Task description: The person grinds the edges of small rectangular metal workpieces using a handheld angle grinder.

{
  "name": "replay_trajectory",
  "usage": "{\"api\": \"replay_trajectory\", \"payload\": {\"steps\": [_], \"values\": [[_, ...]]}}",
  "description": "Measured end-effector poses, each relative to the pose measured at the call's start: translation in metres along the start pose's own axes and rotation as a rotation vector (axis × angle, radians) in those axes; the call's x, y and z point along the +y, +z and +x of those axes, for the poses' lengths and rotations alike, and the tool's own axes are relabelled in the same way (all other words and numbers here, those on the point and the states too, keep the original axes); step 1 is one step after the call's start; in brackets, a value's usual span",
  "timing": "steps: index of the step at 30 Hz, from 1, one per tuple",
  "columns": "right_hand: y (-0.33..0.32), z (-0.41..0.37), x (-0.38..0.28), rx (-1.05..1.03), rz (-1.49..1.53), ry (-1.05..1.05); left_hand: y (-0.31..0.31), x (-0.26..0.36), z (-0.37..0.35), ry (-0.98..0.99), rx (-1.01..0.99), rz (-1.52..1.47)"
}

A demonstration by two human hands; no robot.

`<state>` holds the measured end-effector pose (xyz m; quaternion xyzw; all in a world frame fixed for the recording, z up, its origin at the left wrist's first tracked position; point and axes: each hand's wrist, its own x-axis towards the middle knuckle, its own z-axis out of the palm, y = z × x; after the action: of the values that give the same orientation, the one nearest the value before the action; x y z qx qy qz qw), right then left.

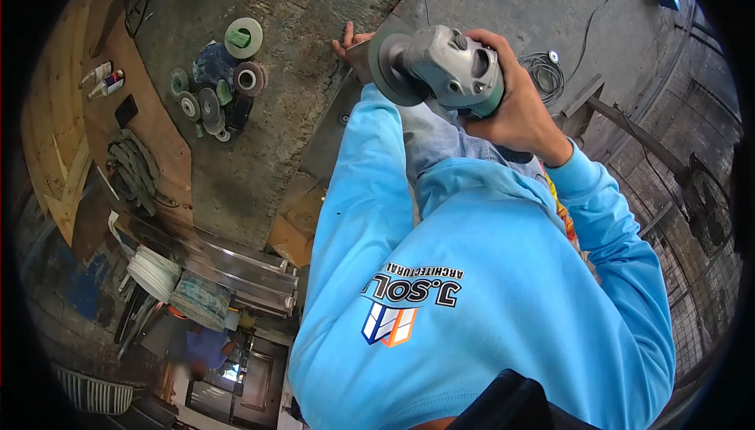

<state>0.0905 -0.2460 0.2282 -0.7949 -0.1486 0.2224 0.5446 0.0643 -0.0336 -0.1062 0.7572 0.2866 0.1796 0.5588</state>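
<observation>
My right hand is wrapped around the body of an angle grinder, a grey metal head with a green housing. Its round disc faces left, right at the edge of a flat brownish metal piece. My left hand holds that piece at the edge of the worn workbench, fingers showing beyond it. The disc and the piece hide the rest of this hand.
Left on the bench lies a cluster of grinding discs and pads. Farther left are small bottles, a black phone-like slab and grey-green cloth. A coiled cable lies on the floor at right. A person is in the background.
</observation>
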Motion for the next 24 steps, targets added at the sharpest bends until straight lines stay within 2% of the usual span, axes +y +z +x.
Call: {"api": "replay_trajectory", "payload": {"steps": [1, 3, 6, 7, 9, 13, 15, 16, 18, 19, 23, 24], "values": [[-0.001, -0.009, 0.001, -0.012, -0.005, 0.024, -0.005, 0.007, 0.0, 0.001, 0.003, 0.0], [-0.004, -0.028, 0.005, -0.061, 0.052, 0.077, -0.022, 0.031, -0.002, 0.672, 0.036, 0.589], [-0.008, -0.047, -0.003, -0.108, -0.005, 0.153, -0.021, 0.013, 0.006, 0.744, 0.022, 0.595], [-0.007, -0.05, -0.002, -0.092, 0.015, 0.147, -0.019, 0.014, 0.006, 0.747, 0.021, 0.594], [-0.008, -0.047, 0.0, -0.075, 0.028, 0.138, -0.016, 0.017, 0.003, 0.592, 0.039, 0.481], [-0.006, -0.027, 0.005, -0.053, 0.073, 0.111, -0.026, 0.024, 0.003, 0.656, -0.032, 0.616], [-0.003, -0.015, 0.006, -0.032, 0.064, 0.08, -0.026, 0.022, -0.001, 0.216, -0.146, 0.336], [-0.002, -0.009, 0.005, -0.034, 0.068, 0.077, -0.023, 0.016, 0.0, 0.219, -0.143, 0.34], [-0.001, 0.003, 0.006, -0.026, 0.071, 0.054, -0.012, -0.007, 0.001, 0.468, -0.056, 0.644], [-0.001, 0.007, 0.007, -0.035, 0.108, 0.05, -0.009, -0.007, 0.002, 0.406, -0.022, 0.503], [-0.008, 0.001, 0.001, -0.061, 0.065, 0.063, -0.011, 0.005, 0.002, 0.422, 0.012, 0.542], [-0.01, -0.006, 0.002, -0.081, 0.065, 0.028, -0.021, 0.011, 0.0, 0.301, -0.089, 0.339]]}}
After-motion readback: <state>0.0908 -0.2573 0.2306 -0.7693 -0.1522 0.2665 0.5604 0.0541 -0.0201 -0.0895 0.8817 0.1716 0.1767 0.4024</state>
